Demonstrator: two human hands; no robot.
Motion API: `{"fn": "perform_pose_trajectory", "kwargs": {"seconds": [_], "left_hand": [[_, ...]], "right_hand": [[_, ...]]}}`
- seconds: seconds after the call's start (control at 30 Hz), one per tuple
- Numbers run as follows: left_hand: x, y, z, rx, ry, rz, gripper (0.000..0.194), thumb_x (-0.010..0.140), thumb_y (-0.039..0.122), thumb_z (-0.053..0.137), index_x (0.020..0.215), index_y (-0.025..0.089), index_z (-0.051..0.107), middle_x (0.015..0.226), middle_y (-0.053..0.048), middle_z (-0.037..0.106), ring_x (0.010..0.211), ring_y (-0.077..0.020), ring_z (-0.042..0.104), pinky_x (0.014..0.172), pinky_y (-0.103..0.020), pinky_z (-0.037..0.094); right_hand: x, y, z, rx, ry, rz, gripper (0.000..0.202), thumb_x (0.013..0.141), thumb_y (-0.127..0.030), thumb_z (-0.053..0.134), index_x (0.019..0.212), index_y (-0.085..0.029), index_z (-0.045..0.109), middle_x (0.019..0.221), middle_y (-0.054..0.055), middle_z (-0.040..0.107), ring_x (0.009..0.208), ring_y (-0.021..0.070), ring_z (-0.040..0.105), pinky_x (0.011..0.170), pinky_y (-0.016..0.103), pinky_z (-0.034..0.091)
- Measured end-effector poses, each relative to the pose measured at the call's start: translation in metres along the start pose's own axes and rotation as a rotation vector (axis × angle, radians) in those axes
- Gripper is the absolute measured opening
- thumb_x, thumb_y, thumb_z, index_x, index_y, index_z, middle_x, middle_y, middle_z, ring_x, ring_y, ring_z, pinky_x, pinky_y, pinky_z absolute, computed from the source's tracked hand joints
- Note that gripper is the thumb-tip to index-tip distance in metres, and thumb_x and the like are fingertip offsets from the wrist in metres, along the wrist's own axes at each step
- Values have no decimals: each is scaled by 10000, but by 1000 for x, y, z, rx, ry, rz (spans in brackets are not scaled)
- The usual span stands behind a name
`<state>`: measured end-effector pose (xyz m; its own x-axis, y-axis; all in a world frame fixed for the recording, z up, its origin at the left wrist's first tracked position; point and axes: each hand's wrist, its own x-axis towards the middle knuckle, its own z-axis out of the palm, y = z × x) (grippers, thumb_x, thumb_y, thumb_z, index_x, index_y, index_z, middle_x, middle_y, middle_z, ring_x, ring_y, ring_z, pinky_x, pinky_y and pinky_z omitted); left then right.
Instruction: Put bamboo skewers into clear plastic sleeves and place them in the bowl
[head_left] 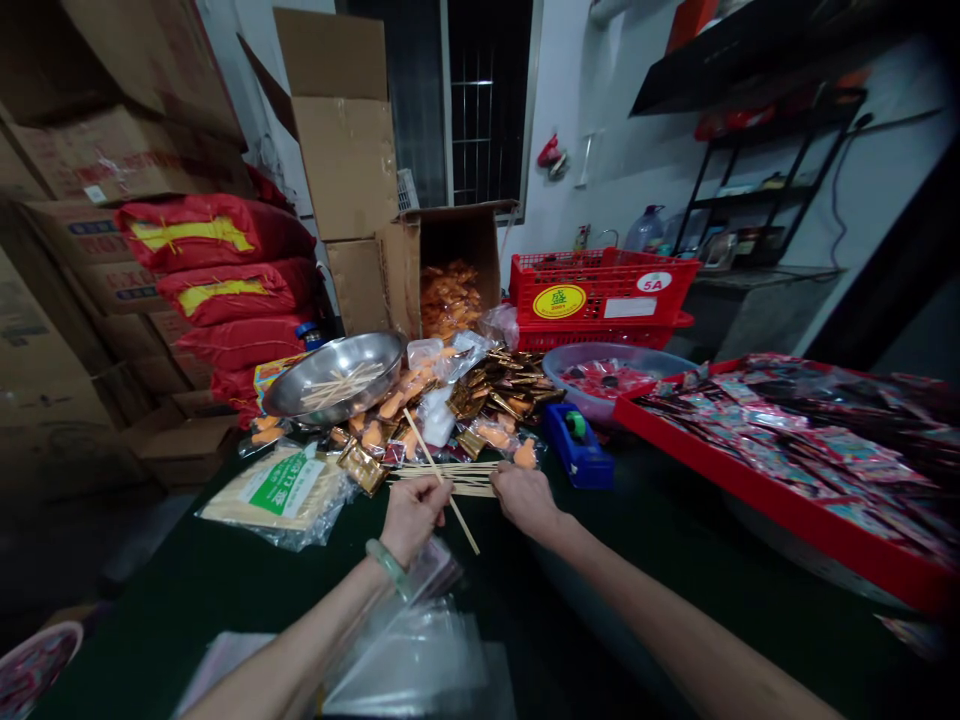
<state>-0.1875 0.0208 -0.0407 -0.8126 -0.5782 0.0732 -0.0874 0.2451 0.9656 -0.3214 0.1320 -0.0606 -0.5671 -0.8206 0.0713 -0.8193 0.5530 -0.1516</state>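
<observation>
My left hand, with a pale green bangle on its wrist, pinches a thin wooden stick that slants across the fingers. Just beyond lies a loose row of wooden sticks on the dark green table. My right hand is closed at the right end of that row, its fingertips on the sticks; how many it grips is hidden. Clear plastic bags lie under and in front of my left forearm. A packet of wooden sticks with a green label rests to the left.
Behind the row are gold sachets and wrapped orange pieces. A steel bowl holding sticks stands back left. On the right are a blue tape dispenser, a translucent basin and a red tray heaped with packets.
</observation>
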Motion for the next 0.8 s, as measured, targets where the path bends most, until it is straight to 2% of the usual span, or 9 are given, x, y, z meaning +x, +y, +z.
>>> {"fn": "perform_pose_trajectory", "kwargs": {"seconds": [0.1,0.17,0.37,0.53,0.7,0.8], "left_hand": [[-2,-9,10,-106,34,-106,407,618,516,611,465,156,500,350,44,400,311,-48,279,346,-202,184],[-2,-12,19,-154,63,-135,412,618,514,609,447,161,483,343,40,394,293,-45,280,331,-204,181],[-4,-3,38,-269,52,-85,404,633,512,588,589,110,570,422,35,450,349,-47,356,356,-172,294],[-11,14,43,-316,-149,13,368,618,456,642,687,94,634,463,23,503,387,-57,425,389,-173,355],[-14,30,51,-285,-312,95,350,646,440,633,674,91,614,495,15,507,401,-68,453,397,-190,401],[-17,34,57,-125,-356,301,295,722,385,580,638,103,600,587,-7,524,446,-72,474,428,-194,411]], "right_hand": [[-7,-2,-6,64,73,57,140,799,-104,456,822,-105,594,925,126,595,772,183,577,625,272,391],[-15,-6,-9,132,120,84,152,801,-116,430,796,-127,582,865,104,604,730,168,571,584,245,361],[-55,-17,-3,387,165,-14,174,782,-132,411,643,-171,508,592,-14,543,543,93,478,486,180,303],[-76,-11,-2,508,220,-66,206,794,-173,390,603,-175,469,470,-50,401,438,82,367,420,178,263],[-91,-7,-9,498,350,-84,250,821,-198,330,647,-175,507,626,11,471,570,121,461,534,219,346],[-99,-3,-13,523,412,-65,247,823,-230,336,711,-173,549,670,29,472,592,135,477,550,240,375]]}}
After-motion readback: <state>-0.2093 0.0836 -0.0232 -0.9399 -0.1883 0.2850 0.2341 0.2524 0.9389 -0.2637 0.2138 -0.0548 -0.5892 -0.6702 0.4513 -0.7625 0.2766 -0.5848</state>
